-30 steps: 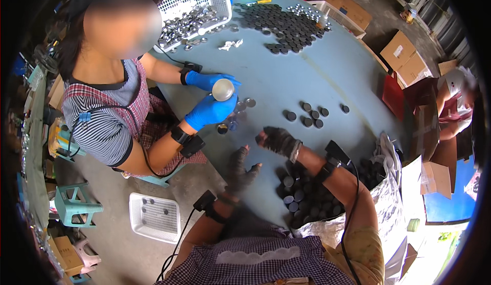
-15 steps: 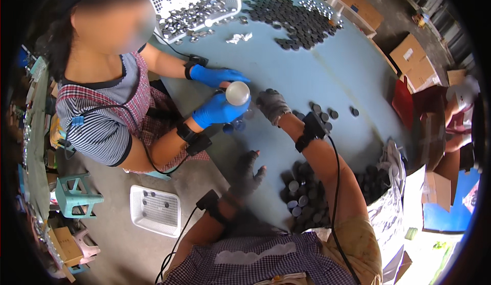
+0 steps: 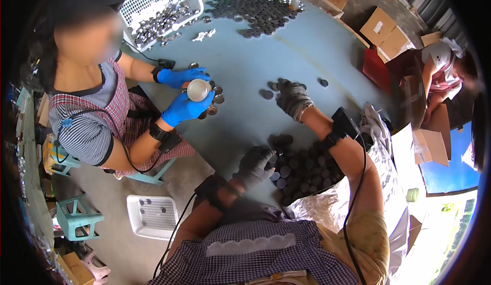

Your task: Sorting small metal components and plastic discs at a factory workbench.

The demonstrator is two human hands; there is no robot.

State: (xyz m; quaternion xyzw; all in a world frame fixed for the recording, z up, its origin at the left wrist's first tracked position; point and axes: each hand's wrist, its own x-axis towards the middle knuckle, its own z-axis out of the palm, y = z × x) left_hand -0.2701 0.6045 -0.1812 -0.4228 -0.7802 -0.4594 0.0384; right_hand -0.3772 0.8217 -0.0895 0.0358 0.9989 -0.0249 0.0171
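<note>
My right hand (image 3: 294,100), in a dark grey glove, reaches across the table with its fingers stretched over a few black round discs (image 3: 267,94). Its fingertips hide part of that group. Closer to me, my left hand (image 3: 254,167), also gloved, is open with thumb and fingers apart. It lies at the left edge of a heap of black discs (image 3: 312,170) by a silvery sheet (image 3: 327,203). Across the corner, a co-worker's blue-gloved hands (image 3: 185,106) hold a round whitish object (image 3: 198,89). Several shiny discs (image 3: 219,99) lie beside those gloves.
A white basket (image 3: 197,1) of metallic pieces stands at the far left of the blue-grey table (image 3: 245,126). Many dark discs (image 3: 250,11) spread along the far side. A white crate (image 3: 152,229) and green stool (image 3: 76,216) are on the floor. Cables run along my arms.
The view has shifted. My right hand has gone from near the co-worker's gloves to the loose discs on the right. My left hand has moved right to the edge of the heap.
</note>
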